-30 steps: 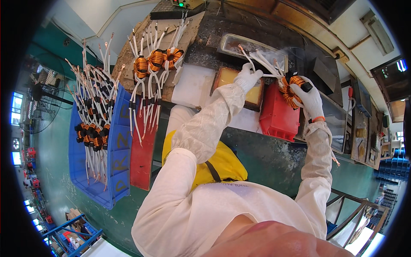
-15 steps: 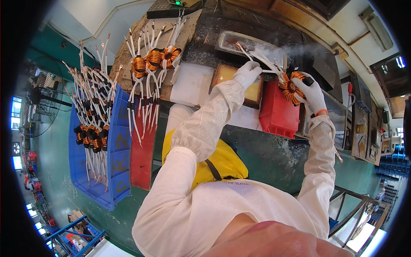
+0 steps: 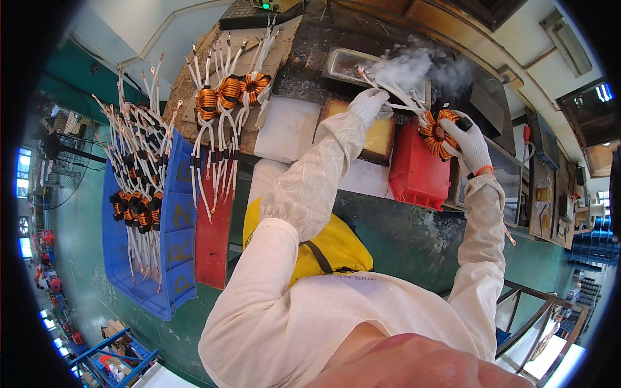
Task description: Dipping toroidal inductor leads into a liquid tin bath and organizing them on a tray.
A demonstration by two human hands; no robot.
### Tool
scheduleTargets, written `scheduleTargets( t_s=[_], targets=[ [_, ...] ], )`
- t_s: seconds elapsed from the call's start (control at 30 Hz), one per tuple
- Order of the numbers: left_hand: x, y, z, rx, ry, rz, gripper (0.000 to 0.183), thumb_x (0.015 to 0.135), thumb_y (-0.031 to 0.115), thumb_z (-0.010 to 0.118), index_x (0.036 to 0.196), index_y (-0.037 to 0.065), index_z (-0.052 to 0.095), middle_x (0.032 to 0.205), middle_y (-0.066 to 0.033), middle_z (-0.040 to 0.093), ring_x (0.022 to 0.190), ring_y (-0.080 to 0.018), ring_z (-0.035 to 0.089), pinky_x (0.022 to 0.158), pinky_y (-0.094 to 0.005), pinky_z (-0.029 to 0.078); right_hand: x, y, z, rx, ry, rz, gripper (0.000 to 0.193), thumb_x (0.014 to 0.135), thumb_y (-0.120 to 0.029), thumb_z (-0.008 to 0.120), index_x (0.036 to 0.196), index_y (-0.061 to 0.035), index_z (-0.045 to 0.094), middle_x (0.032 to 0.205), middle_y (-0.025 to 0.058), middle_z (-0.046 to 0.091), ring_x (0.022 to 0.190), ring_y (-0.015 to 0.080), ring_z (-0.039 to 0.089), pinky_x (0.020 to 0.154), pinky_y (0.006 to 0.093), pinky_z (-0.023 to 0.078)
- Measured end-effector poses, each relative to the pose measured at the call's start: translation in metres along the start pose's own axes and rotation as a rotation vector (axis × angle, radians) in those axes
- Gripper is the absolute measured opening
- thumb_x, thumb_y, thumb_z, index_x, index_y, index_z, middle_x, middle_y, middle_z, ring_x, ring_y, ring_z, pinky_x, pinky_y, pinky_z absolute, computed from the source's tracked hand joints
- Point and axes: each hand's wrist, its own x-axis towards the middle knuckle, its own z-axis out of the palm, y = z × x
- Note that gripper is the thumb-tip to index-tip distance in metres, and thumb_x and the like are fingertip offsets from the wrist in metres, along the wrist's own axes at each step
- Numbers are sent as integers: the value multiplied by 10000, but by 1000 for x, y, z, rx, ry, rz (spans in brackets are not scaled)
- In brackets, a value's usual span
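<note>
My gloved right hand [image 3: 473, 143] is closed around a copper-wound ring coil [image 3: 436, 134] with white-sleeved leads, holding it above a red bin [image 3: 419, 169]. The coil's white leads [image 3: 398, 90] reach up and left over a rectangular metal-rimmed trough [image 3: 341, 64]. My gloved left hand [image 3: 369, 105] is closed with its fingers pinched on one white lead near the trough's front edge. Bare copper ends show just above that hand. Thick white smoke [image 3: 414, 64] hangs over the trough and hides part of it.
Below my left hand lies a framed yellow slab [image 3: 365, 142], beside a white sheet [image 3: 284, 126]. Three similar coils [image 3: 228, 92] rest on cardboard to the left. A blue crate [image 3: 178, 226] packed with more coils stands farther left, next to a red panel [image 3: 213, 252].
The smoke over the trough has grown thicker. My left hand has shifted slightly left, and the leads have lowered a little toward the trough. The right hand has barely moved.
</note>
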Motion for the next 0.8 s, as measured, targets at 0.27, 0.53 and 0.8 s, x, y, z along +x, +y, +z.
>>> scheduleTargets(
  t_s=[0.27, 0.53, 0.8],
  targets=[
    [0, 2, -3, -129, -41, -42, 215, 980, 163, 600, 1108, -7, 572, 889, -139, 647, 767, -266, 683, 762, -428, 617, -4, -7, 0, 7, 2, 13, 650, 828, -469, 765, 1294, -34, 639, 1094, 109, 733, 989, 165, 678, 895, 290, 498],
    [-4, 4, 0, -146, -20, -51, 201, 980, 146, 598, 1096, -16, 577, 902, -146, 641, 790, -279, 681, 798, -446, 608, -4, -9, 0, -6, -8, 11, 631, 836, -460, 761, 1283, -31, 643, 1087, 101, 730, 986, 160, 672, 892, 291, 498],
    [-2, 3, 0, -153, -33, -54, 207, 979, 152, 606, 1094, -18, 579, 900, -143, 641, 782, -277, 682, 788, -440, 612, 3, 4, -2, 77, -20, 21, 611, 839, -447, 761, 1269, -27, 648, 1071, 90, 728, 968, 153, 663, 889, 291, 499]
  ],
)
